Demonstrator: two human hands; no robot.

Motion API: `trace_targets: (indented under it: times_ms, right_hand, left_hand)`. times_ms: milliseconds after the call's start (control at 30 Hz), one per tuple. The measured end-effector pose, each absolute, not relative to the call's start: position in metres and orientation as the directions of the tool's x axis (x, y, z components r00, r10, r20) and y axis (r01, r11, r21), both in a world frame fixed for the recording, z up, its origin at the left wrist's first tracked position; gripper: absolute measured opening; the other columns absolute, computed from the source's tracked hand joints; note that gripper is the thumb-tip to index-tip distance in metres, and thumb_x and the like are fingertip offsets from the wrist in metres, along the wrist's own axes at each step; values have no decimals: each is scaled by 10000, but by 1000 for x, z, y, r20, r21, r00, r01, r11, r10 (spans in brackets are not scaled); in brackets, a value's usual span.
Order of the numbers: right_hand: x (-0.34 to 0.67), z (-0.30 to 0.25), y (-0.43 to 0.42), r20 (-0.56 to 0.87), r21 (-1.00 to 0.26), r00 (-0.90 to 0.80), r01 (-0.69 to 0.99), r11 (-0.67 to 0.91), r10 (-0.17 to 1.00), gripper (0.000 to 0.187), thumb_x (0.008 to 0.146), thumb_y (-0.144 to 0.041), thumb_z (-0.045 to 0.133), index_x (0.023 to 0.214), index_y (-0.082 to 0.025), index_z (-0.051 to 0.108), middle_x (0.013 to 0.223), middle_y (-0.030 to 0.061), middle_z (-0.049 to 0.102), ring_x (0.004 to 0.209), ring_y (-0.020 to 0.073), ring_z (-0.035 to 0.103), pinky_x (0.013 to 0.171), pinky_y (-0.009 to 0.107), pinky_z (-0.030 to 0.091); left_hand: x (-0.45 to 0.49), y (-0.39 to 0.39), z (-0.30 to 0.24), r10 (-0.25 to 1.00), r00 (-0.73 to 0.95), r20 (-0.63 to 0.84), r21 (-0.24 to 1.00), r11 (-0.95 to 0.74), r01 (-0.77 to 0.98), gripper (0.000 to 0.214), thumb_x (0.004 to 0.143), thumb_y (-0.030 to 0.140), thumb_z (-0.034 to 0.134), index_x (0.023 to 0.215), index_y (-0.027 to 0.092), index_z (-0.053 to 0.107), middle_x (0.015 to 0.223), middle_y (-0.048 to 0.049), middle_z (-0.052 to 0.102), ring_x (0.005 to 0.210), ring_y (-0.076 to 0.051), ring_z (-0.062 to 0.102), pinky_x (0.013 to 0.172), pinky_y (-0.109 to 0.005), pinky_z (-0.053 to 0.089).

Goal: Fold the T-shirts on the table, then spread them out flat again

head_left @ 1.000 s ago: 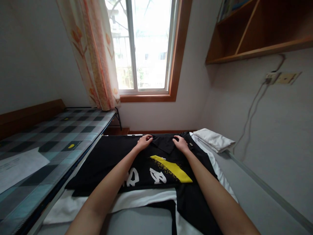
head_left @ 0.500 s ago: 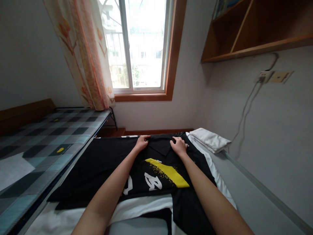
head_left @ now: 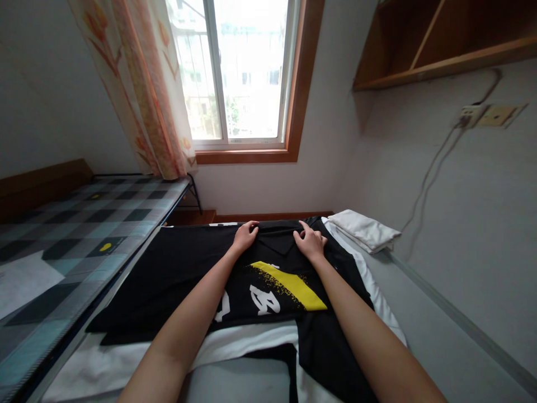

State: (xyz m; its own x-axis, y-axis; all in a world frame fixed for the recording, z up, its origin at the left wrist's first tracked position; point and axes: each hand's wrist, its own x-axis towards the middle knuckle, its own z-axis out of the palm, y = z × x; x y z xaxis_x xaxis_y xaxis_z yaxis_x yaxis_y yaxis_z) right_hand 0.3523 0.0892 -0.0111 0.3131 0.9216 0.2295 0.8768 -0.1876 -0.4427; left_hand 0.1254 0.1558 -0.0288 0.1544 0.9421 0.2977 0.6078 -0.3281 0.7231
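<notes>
A black shirt [head_left: 184, 268] with a yellow stripe and white lettering lies partly folded over the bed's white-edged cloth. At its far edge my left hand [head_left: 245, 236] has its fingers curled and thumb brought in on the black fabric. My right hand [head_left: 311, 243] rests on the shirt to the right of a small triangular fold, its index finger stretched out and thumb apart. Beneath the shirt, white fabric [head_left: 247, 338] and more black cloth show near me.
A folded white cloth [head_left: 364, 229] lies at the far right corner. To the left stands a bed with a checked mattress [head_left: 126, 215] and a white sheet of paper [head_left: 29, 282]. Cords [head_left: 432, 168] hang along the right wall below a wooden shelf [head_left: 419, 75].
The view has tipped slightly downward. My right index finger has stretched forward, and my left fingers have curled in closer. The shirt lies nearly the same.
</notes>
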Motion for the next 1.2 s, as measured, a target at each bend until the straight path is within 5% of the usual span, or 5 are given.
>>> trace_targets:
  times_ms: [267, 567, 733, 1067, 1200]
  right_hand:
    - [344, -5, 91, 200, -604, -19, 785, 139, 980, 284, 870, -352, 529, 1012, -222, 737, 1020, 53, 733, 976, 221, 645, 925, 357, 416]
    - [345, 23, 88, -229, -777, 9, 601, -189, 973, 191, 811, -195, 589, 751, -104, 745, 654, 63, 708, 496, 92, 558, 464, 173, 415]
    - [351, 24, 84, -343, -821, -155, 528, -216, 926, 296, 828, -315, 654, 1055, -132, 706, 760, 77, 730, 507, 95, 593, 398, 156, 390]
    - [353, 32, 80, -385, -836, -334, 522, -172, 860, 392, 841, -481, 622, 879, -105, 726, 591, 50, 681, 366, 48, 360, 371, 180, 303]
    - [346, 27, 84, -45, -703, -137, 708, 66, 990, 355, 904, -409, 526, 935, -130, 743, 711, 64, 710, 570, 125, 581, 566, 220, 450]
  left_hand:
    - [122, 156, -22, 931, 217, 294, 752, -365, 548, 269, 833, 196, 596, 1065, 195, 731, 1126, -50, 719, 1095, -202, 647, 1011, -303, 464]
    - [123, 156, -23, 946, 162, 282, 754, -322, 572, 307, 780, 101, 594, 1033, 188, 744, 1107, -49, 726, 1096, -208, 647, 1041, -329, 453]
    - [123, 156, -21, 951, 155, 268, 764, -308, 567, 360, 746, 56, 577, 1046, 167, 741, 1115, -59, 723, 1097, -210, 643, 1036, -327, 457]
    - [121, 156, -15, 965, 131, 227, 756, -260, 601, 317, 735, 86, 585, 995, 157, 752, 1065, -85, 714, 991, -227, 658, 912, -332, 517]
    - [129, 140, -15, 904, 174, 390, 542, -378, 750, 269, 795, 171, 591, 1018, 213, 737, 1261, -92, 597, 1201, -274, 523, 1070, -429, 372]
